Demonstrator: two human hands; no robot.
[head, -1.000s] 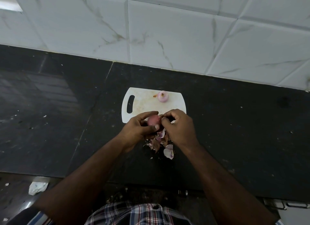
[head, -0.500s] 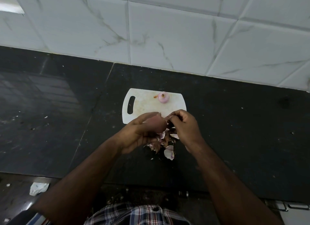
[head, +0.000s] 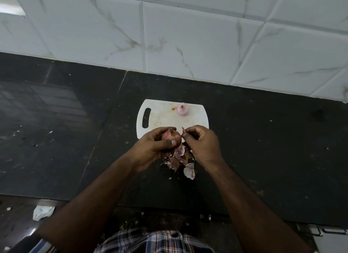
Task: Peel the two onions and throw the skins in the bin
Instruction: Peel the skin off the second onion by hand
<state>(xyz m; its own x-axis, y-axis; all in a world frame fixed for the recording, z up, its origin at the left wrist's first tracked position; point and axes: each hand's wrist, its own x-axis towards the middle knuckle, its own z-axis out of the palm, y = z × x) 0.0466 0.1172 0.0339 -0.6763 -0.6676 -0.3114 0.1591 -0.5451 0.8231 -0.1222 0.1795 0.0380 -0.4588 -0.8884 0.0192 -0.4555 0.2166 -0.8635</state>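
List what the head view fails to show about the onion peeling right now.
- Bin: none in the head view, so its place is unknown.
- Onion in the left hand: the onion is partly covered by fingers and thumb, so the skin left on it cannot be judged.
- Skin strip pinched by the right hand: too small to tell if it is detached.
- Skin pile: partly hidden under both hands.
- Peeled onion on the cutting board: its underside is hidden.
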